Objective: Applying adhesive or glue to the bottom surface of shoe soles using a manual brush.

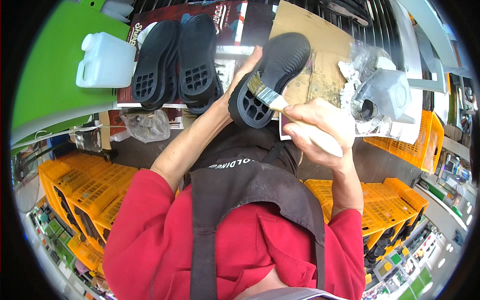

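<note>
My left hand (246, 71) grips a black shoe sole (286, 54) by its left edge; most of its fingers are hidden beneath the sole. The sole is tilted, its toe end pointing away and its heel, with a honeycomb of hollow cells, toward me. In my right hand (327, 125) is a flat paintbrush (276, 101) with a pale handle and a metal band. Its bristles lie against the sole's inner face, just above the heel cells. Left of my hands, more black soles (197, 55) lie in two stacks.
A white plastic jug (107, 60) stands on the green surface (55, 55) at far left. Stained cardboard (327, 65) lies behind the sole. To the right is a cut-open translucent container (382, 95) crusted with residue. Orange crates (100, 187) flank me on both sides.
</note>
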